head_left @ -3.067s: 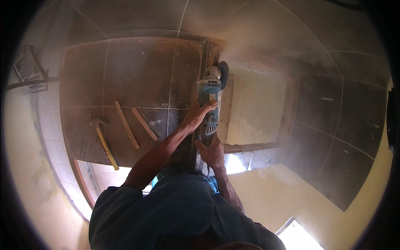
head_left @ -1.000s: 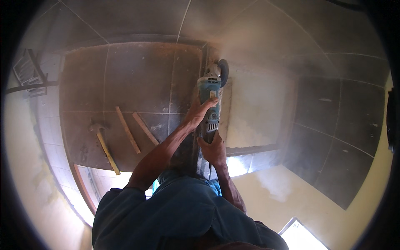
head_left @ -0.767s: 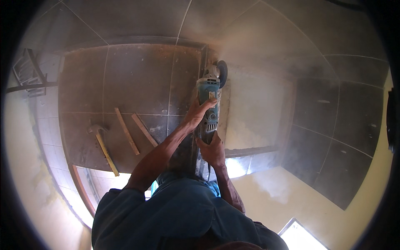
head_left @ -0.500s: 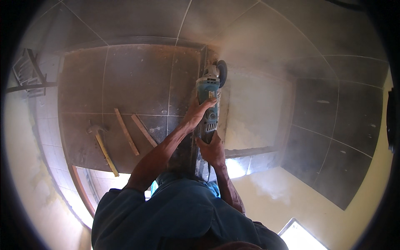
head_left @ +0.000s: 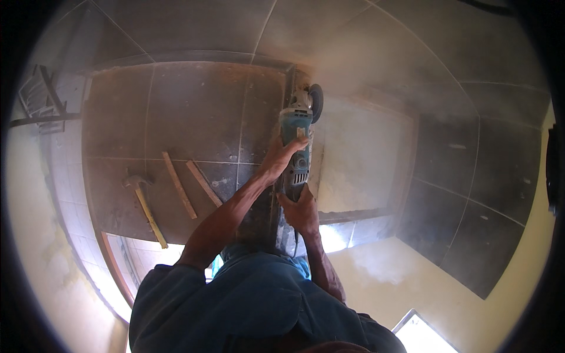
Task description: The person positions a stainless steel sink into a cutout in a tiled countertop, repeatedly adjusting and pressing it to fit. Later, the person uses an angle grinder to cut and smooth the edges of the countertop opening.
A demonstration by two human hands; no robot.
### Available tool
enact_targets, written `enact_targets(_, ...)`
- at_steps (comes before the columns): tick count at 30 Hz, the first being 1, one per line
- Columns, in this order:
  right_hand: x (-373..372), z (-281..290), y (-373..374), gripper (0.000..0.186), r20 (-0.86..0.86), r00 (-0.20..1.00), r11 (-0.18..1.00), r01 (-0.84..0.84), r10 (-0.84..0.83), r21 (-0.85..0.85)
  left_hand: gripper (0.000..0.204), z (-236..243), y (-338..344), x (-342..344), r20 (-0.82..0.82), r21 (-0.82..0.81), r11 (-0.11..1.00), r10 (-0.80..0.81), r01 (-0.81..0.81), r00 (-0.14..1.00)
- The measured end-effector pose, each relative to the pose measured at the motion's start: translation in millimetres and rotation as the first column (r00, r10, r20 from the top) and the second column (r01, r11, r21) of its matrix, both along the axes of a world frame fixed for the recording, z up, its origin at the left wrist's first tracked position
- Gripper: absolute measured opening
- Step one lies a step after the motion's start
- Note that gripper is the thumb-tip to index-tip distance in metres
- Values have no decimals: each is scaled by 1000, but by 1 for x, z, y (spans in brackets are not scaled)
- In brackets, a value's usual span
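Observation:
A teal and grey angle grinder [head_left: 296, 126] points away from me along the edge of the dark tiled counter [head_left: 194, 106]. Its round disc [head_left: 316, 103] stands on edge at the far right of the tool head, by the counter's far corner. My left hand [head_left: 281, 157] wraps round the grinder's body from the left, thumb across the top. Around the rear grip closes my right hand [head_left: 301, 212], with the cord hanging below it. Dust hides just where the disc meets the surface.
On the counter to my left lie a hammer [head_left: 146, 209] with a yellow handle and two wooden strips [head_left: 179, 185] [head_left: 203, 183]. A pale recessed panel [head_left: 359, 159] is right of the grinder. Dark tiled walls [head_left: 194, 29] rise behind, and a metal rack [head_left: 47, 106] is at far left.
The dust cloud at the back right has spread and thickened. The grinder and both hands have barely shifted.

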State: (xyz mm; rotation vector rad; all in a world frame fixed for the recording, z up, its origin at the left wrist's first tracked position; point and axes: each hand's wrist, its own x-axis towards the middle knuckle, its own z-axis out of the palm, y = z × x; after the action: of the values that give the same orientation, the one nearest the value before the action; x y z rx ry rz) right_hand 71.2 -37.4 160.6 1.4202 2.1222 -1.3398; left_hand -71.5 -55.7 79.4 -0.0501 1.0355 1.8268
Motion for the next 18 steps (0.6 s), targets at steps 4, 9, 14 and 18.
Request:
enact_targets(4,-6,8,-1,61,19,1000,1000,3,-3,9,43,3,-1,-3,-38,0,1000,1,-1,999)
enact_targets(9,-9,11,-1,57,31,1000,1000,0,-1,28,44,-6,3,-3,-100,42,999,-20,24,995)
enact_targets(14,-11,12,-3,50,35,999,998,15,-17,61,46,0,3,-3,-64,35,999,-18,21,998)
enact_targets(18,-6,6,1,58,7,1000,999,-18,17,39,48,-3,3,-6,-128,-16,999,-35,34,991)
